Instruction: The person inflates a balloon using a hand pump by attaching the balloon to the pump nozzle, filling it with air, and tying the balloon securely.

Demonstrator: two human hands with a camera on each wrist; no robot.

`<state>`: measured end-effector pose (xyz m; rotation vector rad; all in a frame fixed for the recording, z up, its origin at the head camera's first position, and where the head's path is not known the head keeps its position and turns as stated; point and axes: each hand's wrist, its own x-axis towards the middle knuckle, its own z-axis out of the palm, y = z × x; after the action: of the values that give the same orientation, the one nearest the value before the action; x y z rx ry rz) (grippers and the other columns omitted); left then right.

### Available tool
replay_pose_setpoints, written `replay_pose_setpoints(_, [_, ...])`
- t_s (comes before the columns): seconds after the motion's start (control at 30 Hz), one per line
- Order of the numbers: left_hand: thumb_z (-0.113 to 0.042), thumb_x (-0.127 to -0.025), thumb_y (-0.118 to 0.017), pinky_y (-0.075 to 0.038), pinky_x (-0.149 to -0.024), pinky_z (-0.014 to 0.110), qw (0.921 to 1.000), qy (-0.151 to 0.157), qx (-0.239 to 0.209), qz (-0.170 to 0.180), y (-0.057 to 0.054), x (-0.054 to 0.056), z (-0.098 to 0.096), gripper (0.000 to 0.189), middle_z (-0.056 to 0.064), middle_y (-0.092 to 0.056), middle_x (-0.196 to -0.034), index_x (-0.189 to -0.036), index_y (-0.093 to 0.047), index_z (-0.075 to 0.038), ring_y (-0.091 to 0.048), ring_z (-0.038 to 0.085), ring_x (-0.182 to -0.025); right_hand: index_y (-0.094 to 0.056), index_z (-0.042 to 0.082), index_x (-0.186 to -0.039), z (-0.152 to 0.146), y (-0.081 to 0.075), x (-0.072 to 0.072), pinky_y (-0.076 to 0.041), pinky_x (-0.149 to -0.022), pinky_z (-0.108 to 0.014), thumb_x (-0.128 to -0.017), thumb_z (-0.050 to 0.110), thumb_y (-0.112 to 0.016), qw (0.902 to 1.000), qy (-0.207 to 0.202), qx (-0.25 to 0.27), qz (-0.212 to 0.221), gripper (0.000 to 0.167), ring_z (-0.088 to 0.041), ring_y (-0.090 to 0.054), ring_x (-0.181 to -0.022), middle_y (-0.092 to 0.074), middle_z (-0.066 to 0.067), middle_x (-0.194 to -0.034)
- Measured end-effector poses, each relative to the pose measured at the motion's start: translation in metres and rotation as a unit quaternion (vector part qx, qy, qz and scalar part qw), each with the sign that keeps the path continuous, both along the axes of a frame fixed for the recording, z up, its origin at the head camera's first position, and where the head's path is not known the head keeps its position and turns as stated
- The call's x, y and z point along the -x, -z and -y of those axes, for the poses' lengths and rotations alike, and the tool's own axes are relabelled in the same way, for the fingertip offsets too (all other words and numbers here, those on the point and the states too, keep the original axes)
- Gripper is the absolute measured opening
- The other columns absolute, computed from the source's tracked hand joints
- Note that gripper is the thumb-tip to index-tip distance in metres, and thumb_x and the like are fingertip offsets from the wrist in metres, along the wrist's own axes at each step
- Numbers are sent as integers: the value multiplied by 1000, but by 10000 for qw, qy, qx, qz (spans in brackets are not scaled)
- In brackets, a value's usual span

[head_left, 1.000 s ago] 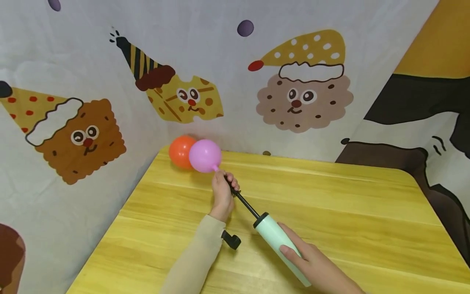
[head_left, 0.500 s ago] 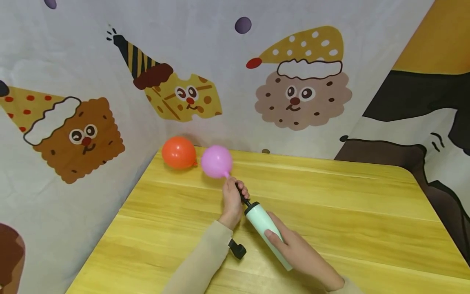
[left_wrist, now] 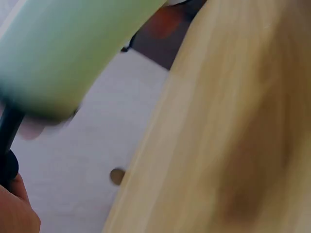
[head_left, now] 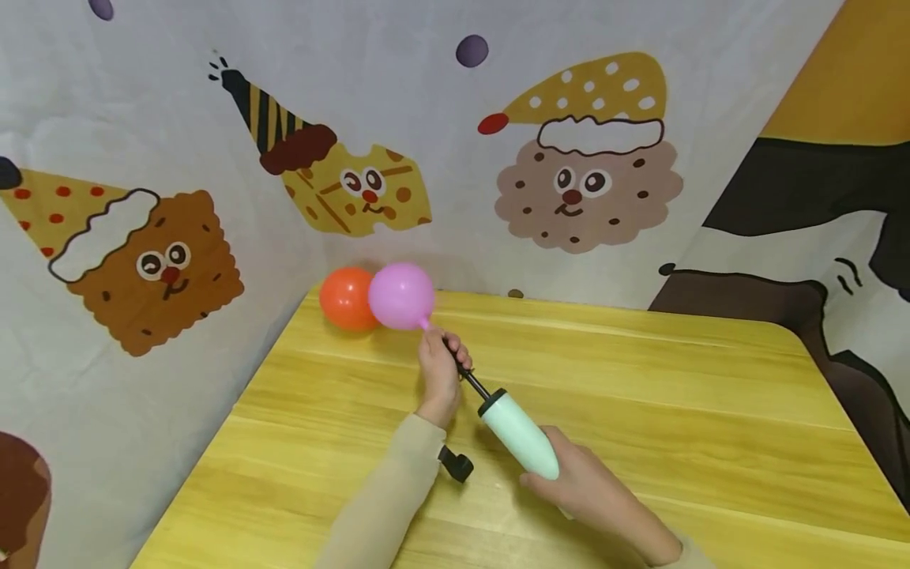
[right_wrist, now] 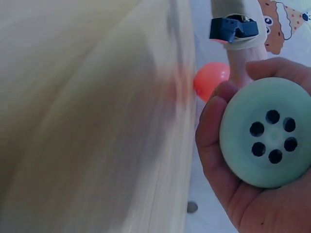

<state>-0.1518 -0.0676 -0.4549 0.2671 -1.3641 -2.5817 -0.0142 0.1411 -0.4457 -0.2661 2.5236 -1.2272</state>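
In the head view, my left hand (head_left: 439, 371) grips the black nozzle end of a balloon pump and pinches the neck of a round pink balloon (head_left: 401, 296) there. My right hand (head_left: 593, 486) wraps around the lower part of the mint-green pump barrel (head_left: 517, 433). A short stretch of black rod (head_left: 478, 385) shows between barrel and left hand. The right wrist view looks onto the pump's round end cap (right_wrist: 274, 138), with several holes in it. In the left wrist view the barrel (left_wrist: 73, 53) is blurred, and only part of my left hand (left_wrist: 19, 213) shows.
A red-orange balloon (head_left: 344, 299) lies at the far left corner of the wooden table (head_left: 675, 395), partly behind the pink one. A cloth with cartoon figures (head_left: 455, 158) hangs behind. A black camera mount (head_left: 457, 465) sits on my left wrist.
The barrel slid up the rod toward my left hand, then back out somewhat. The pink balloon swung right, then back left over the red-orange one, which also shifted a little.
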Motion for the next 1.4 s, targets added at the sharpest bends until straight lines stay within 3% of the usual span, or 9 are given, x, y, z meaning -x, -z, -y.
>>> replay_pose_setpoints(0.13, [-16, -108, -31, -40, -43, 21, 9989, -443, -169, -30, -5, 8, 18, 32, -3, -44, -62, -81, -46, -11, -42, 8, -47, -54, 3, -140, -15, 1, -11, -51, -64, -32, -89, 37, -81, 9981, -289, -437, -312, 67, -14, -60, -79, -68, -4, -104])
replay_pose_setpoints(0.23, [-17, -109, -29, -39, -43, 20, 9981, -542, -268, -74, -8, 8, 24, 33, -3, -44, -63, -81, -46, -11, -41, 8, -47, -57, 8, -136, -19, 1, -14, -51, -70, -33, -88, 40, -81, 9952, -337, -713, -581, 63, -11, -60, -84, -68, 2, -105])
replay_pose_setpoints(0.4, [-21, -113, -27, -41, -44, 21, 9984, -482, -286, -78, -6, 2, 17, 36, -2, -45, -65, -84, -45, -10, -43, 8, -48, -59, 15, -130, -13, 5, -9, -51, -68, -33, -86, 36, -83, 9910, -217, -1002, -862, 55, -8, -58, -80, -66, 8, -98])
replay_pose_setpoints(0.53, [-20, -112, -28, -41, -45, 21, 9986, -472, -255, -36, -1, -5, 3, 35, -1, -45, -66, -84, -45, -9, -43, 9, -50, -59, 13, -126, 0, 6, 1, -51, -65, -33, -83, 29, -84, 9889, -102, -1084, -1008, 53, -9, -57, -74, -65, 5, -91])
replay_pose_setpoints(0.73, [-22, -112, -28, -43, -47, 21, 9999, -99, 3, -19, 1, -18, -19, 34, -1, -46, -67, -87, -46, -9, -45, 9, -52, -58, 9, -120, 18, 0, 13, -47, -56, -32, -82, 26, -84, 9871, 168, -1088, -1166, 49, -12, -53, -64, -59, 3, -79])
replay_pose_setpoints(0.83, [-25, -113, -27, -43, -48, 21, 9999, -15, 124, -17, 3, -19, -21, 35, -1, -46, -68, -88, -45, -9, -45, 10, -53, -58, 9, -120, 21, -1, 17, -46, -55, -31, -82, 27, -83, 9855, 178, -1121, -1263, 49, -11, -52, -63, -57, 3, -77])
replay_pose_setpoints(1.1, [-17, -109, -28, -44, -48, 23, 9999, -72, 20, -90, -1, -3, -3, 31, -1, -46, -67, -85, -46, -9, -46, 11, -52, -60, 7, -130, 16, -7, 17, -50, -63, -35, -84, 28, -84, 9877, 50, -1043, -1160, 57, -12, -57, -73, -64, 1, -89])
replay_pose_setpoints(1.4, [-15, -109, -29, -42, -45, 22, 9983, -502, -283, -111, -7, 12, 28, 30, -2, -46, -65, -84, -45, -8, -45, 9, -50, -62, 15, -128, -24, -9, -7, -52, -69, -33, -82, 31, -85, 9803, -192, -1485, -1292, 54, -6, -58, -79, -66, 11, -99])
